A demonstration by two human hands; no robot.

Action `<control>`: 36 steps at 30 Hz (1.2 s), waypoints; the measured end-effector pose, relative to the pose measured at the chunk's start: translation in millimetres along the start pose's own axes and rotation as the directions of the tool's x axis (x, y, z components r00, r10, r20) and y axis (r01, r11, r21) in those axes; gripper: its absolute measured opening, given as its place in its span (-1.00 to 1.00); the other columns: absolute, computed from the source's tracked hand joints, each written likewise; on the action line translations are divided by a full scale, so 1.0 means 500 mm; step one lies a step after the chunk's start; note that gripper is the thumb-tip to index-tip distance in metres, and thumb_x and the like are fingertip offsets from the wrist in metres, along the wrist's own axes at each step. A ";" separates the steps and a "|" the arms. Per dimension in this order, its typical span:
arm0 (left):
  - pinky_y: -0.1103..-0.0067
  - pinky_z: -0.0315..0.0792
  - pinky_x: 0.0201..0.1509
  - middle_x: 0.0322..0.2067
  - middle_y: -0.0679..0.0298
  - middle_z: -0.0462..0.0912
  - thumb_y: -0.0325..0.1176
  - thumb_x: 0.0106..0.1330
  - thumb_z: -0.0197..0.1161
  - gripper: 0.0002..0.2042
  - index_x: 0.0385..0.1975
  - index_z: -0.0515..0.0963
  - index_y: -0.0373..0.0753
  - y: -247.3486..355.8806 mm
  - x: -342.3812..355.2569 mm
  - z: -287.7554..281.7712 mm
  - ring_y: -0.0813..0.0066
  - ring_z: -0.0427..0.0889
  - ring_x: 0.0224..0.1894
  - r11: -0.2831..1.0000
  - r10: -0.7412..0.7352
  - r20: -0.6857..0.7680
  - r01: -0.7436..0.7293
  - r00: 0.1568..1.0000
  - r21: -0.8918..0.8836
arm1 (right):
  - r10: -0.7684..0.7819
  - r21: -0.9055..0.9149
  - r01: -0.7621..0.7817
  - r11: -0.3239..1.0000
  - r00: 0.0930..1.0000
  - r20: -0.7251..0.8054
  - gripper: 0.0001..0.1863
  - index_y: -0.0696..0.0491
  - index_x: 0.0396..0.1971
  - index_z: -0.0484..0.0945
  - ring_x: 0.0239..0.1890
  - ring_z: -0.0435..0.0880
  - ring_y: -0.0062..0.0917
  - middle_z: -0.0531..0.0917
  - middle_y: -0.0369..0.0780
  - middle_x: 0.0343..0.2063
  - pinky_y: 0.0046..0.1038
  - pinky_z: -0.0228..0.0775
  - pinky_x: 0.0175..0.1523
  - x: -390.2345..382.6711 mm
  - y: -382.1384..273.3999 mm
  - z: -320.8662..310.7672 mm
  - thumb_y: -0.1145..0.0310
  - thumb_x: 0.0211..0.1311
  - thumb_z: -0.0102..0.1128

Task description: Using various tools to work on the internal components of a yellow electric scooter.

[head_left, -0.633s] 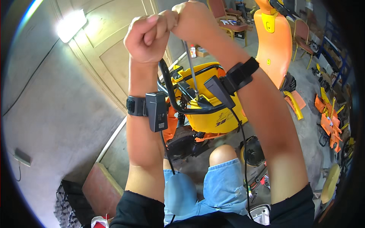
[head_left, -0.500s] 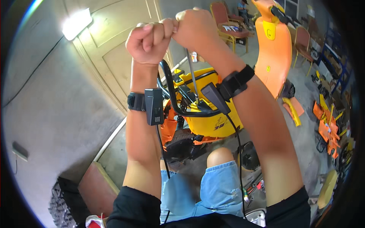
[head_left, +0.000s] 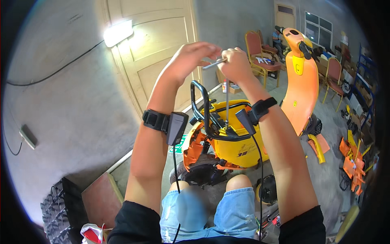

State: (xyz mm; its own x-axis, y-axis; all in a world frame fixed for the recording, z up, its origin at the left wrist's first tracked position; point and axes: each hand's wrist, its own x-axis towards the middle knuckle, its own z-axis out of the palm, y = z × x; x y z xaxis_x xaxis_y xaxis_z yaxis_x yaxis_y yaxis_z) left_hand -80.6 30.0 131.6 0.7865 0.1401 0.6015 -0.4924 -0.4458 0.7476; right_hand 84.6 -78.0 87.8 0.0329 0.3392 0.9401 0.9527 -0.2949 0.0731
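Observation:
A long T-handle wrench (head_left: 227, 95) stands upright, its thin shaft reaching down into the rear of a yellow and orange scooter body (head_left: 243, 150). My right hand (head_left: 237, 65) is closed around the crossbar at the top. One flat metal end of that bar sticks out to the left. Beside it, my left hand (head_left: 191, 59) is open, fingers stretched toward the right hand and slightly blurred; whether a fingertip touches the bar I cannot tell. A black tubular grab rail (head_left: 208, 118) curves around the shaft's lower part, and the wrench's tip is hidden inside the body.
Below the body is a black wheel (head_left: 203, 168), just ahead of my knees. An orange scooter front panel (head_left: 300, 89) with handlebar stands at right. Chairs (head_left: 255, 44) and a seated person (head_left: 277, 40) are farther back. Orange parts (head_left: 352, 164) lie on the right floor.
My left hand has gone from a fist against the right hand to open and apart from it. The wrench's bar end now shows. The view has shifted, so the scene sits lower and farther right.

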 end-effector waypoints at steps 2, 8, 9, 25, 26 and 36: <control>0.40 0.52 -0.07 -0.15 0.11 0.67 -0.12 0.32 0.12 -0.60 -0.08 0.57 -0.36 0.037 -0.001 0.023 0.27 0.64 -0.13 0.836 0.038 -0.051 -0.004 0.998 0.549 | 0.055 0.172 -0.059 0.983 0.998 0.032 -0.84 0.10 -0.57 0.56 -0.28 0.56 -0.08 0.63 -0.05 -0.47 -0.14 0.39 -0.09 -0.002 0.017 0.004 0.31 0.01 0.16; 0.45 0.57 -0.14 -0.09 0.28 0.70 -0.26 0.25 0.23 -0.71 -0.06 0.64 -0.14 0.087 0.033 0.135 0.29 0.69 -0.05 0.113 -0.400 0.060 -0.016 0.915 0.993 | -0.229 0.162 0.207 0.965 0.965 0.130 -0.83 0.13 -0.51 0.53 -0.26 0.55 -0.11 0.61 -0.08 -0.43 -0.19 0.39 -0.10 0.019 0.036 0.029 0.32 0.03 0.19; 0.47 0.57 -0.13 -0.11 0.33 0.72 -0.25 0.22 0.28 -0.72 -0.07 0.66 -0.09 0.085 0.036 0.142 0.35 0.70 -0.06 0.019 -0.433 0.029 -0.023 0.901 1.000 | -0.283 0.117 0.263 0.958 0.934 0.219 -0.83 0.14 -0.47 0.53 -0.25 0.55 -0.11 0.61 -0.09 -0.42 -0.20 0.39 -0.10 0.023 0.034 0.027 0.34 0.03 0.19; 0.56 0.35 -0.44 -0.40 0.60 0.62 -0.16 0.03 0.43 -0.78 -0.31 0.69 0.06 -0.012 0.062 0.213 0.63 0.67 -0.28 -0.178 -0.164 -0.183 0.153 0.969 0.972 | -0.188 0.261 0.100 0.960 0.922 0.338 -0.72 0.20 -0.44 0.52 -0.30 0.55 -0.02 0.63 -0.01 -0.43 -0.22 0.41 -0.15 0.032 0.085 -0.009 0.23 0.20 0.12; 0.54 0.40 -0.39 -0.37 0.57 0.64 -0.17 0.04 0.43 -0.79 -0.30 0.69 0.04 -0.016 0.055 0.205 0.57 0.68 -0.25 -0.162 -0.042 -0.154 0.145 0.987 0.976 | -0.107 0.300 0.004 0.954 0.939 0.326 -0.62 0.20 -0.47 0.56 -0.35 0.57 0.03 0.63 0.04 -0.47 -0.19 0.43 -0.20 0.029 0.087 -0.009 0.14 0.26 0.06; 0.50 0.44 -0.49 -0.54 0.42 0.70 -0.36 0.09 0.28 -0.92 -0.41 0.67 -0.05 -0.081 0.043 0.143 0.48 0.73 -0.42 -0.185 0.377 -0.048 0.126 0.925 0.975 | -0.036 -0.030 0.045 0.999 0.971 0.236 -0.64 0.05 -0.41 0.68 -0.33 0.67 -0.06 0.67 0.01 -0.42 -0.14 0.51 -0.19 0.030 0.058 -0.007 0.08 0.18 0.05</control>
State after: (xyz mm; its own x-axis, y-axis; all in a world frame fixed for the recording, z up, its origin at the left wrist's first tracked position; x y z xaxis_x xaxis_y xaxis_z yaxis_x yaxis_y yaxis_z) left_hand -17.1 -12.0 94.1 0.5241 0.0043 0.8516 0.5535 -0.7617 -0.3368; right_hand 111.7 -84.4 105.3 0.0688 0.5512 0.8315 0.9438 -0.3061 0.1249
